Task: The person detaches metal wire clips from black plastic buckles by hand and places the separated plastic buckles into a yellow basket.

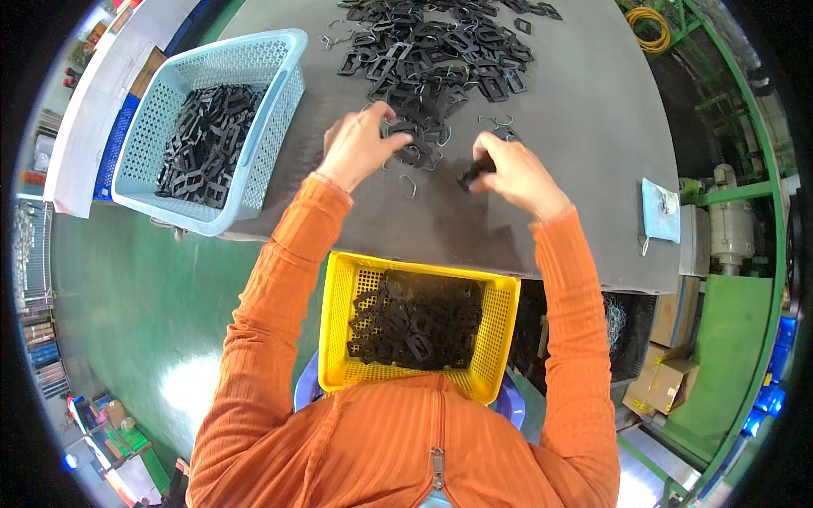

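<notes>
A heap of flat black rectangular frames [440, 51], with thin metal hooks among them, covers the far middle of the grey table [584, 127]. My left hand [360, 144] is at the near end of the heap, thumb and forefinger apart beside several black frames [413, 157]. Pinched in my right hand [517, 173] are dark black frames [476, 173], partly hidden by the fingers and slightly blurred. A loose metal hook [409, 186] lies between my hands, and more hooks [495, 121] lie just beyond the right one.
At my left stands a light blue basket [275, 127] of small black parts. A yellow basket [336, 339] with black frames sits close against my body, below the table edge. A pale blue pouch-like item [660, 212] lies at the table's right edge. Cardboard boxes [665, 381] stand lower right.
</notes>
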`<state>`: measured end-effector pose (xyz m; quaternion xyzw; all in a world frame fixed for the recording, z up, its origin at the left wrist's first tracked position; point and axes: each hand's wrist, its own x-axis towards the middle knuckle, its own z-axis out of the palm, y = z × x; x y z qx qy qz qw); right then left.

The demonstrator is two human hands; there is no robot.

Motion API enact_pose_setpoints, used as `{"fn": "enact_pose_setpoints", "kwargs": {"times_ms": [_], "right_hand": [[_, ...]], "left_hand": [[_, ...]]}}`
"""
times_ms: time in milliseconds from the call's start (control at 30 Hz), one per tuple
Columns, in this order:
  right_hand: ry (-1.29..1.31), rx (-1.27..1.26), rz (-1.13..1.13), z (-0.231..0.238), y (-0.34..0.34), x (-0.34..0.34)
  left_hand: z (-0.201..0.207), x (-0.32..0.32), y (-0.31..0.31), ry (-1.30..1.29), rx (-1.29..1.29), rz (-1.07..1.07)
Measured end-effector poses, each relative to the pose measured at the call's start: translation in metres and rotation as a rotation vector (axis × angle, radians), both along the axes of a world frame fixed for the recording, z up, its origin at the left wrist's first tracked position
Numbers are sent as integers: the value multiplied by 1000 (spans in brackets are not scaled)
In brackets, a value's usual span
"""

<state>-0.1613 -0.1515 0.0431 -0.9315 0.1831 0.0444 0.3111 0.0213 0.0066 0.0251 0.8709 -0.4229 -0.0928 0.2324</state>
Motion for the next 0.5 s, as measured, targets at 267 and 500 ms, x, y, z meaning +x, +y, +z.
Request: {"fn": "enact_pose_setpoints", "kwargs": {"times_ms": [267, 500], "right_hand": [[-173, 170, -28, 0, -4, -30], [14, -87, -414, -27, -65, -21]], "left_hand": [[-12, -17, -3, 36, -110, -73], [41, -46, 33, 338, -256, -317]]}}
